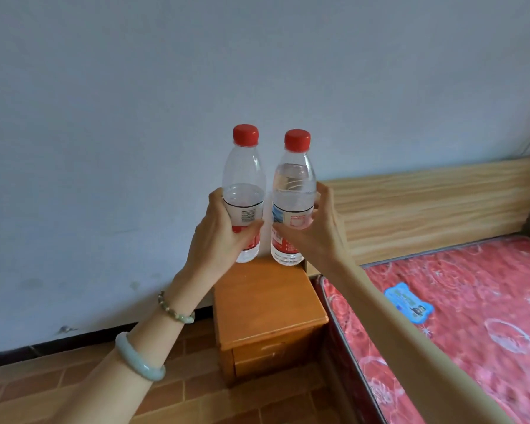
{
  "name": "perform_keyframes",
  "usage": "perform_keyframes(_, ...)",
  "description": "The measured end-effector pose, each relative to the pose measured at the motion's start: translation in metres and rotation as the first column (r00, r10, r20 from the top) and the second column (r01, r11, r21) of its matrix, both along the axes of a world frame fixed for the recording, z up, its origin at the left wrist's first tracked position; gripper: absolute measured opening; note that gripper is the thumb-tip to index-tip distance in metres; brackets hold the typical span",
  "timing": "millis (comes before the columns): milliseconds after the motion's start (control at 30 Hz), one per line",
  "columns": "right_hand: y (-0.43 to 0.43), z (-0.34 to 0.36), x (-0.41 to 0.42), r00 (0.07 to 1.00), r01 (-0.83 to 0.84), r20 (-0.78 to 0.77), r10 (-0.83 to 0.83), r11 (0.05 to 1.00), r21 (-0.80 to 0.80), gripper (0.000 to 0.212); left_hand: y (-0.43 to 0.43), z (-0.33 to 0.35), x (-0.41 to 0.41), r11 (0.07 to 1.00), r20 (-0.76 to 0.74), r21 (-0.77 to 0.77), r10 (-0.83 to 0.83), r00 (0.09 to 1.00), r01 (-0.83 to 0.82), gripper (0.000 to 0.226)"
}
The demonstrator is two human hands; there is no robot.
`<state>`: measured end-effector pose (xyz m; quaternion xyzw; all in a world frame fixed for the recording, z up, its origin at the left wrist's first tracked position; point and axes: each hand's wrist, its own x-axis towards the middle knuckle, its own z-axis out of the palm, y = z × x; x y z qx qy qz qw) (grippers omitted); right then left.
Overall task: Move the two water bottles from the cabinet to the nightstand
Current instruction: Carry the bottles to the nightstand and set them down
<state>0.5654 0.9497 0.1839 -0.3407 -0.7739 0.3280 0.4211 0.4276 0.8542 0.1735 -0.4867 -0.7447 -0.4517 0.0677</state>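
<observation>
I hold two clear plastic water bottles with red caps and red-and-white labels, both upright and side by side in the air. My left hand [218,237] grips the left bottle [244,179] around its label; it is about half full. My right hand [314,228] grips the right bottle [294,185], which holds more water. Both bottles hover above the back edge of the small orange-brown wooden nightstand [266,307], close to the wall; their bases appear to hang just above its top.
A bed with a red patterned mattress [459,316] and a pale wooden headboard [426,203] stands right of the nightstand. A blue tag [409,302] lies on the mattress. A pale blue wall is behind, brown tiled floor [181,393] below left.
</observation>
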Motion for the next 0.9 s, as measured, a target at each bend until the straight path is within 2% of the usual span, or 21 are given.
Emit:
perform_keyframes(267, 0.124, -0.032, -0.051, 0.982, -0.169, 0.068, 0.174, 0.983, -0.067, 0.078, 0.100, -0.041, -0.044, 0.997, 0.110, -0.071, 0.047, 0.993, -0.040, 0.074)
perform_keyframes(500, 0.186, -0.090, -0.091, 0.948, -0.268, 0.129, 0.290, 0.949, -0.165, 0.081, 0.147, -0.094, -0.084, 0.984, 0.225, -0.161, 0.107, 0.969, -0.071, 0.075)
perform_keyframes(667, 0.209, -0.133, -0.113, 0.938, -0.273, 0.154, 0.310, 0.936, -0.222, 0.080, 0.171, -0.136, -0.107, 0.975, 0.265, -0.213, 0.115, 0.957, -0.058, 0.073)
perform_keyframes(900, 0.241, -0.201, -0.137, 0.937, -0.230, 0.196, 0.290, 0.933, -0.277, 0.083, 0.204, -0.216, -0.137, 0.973, 0.326, -0.229, 0.042, 0.945, 0.035, 0.074)
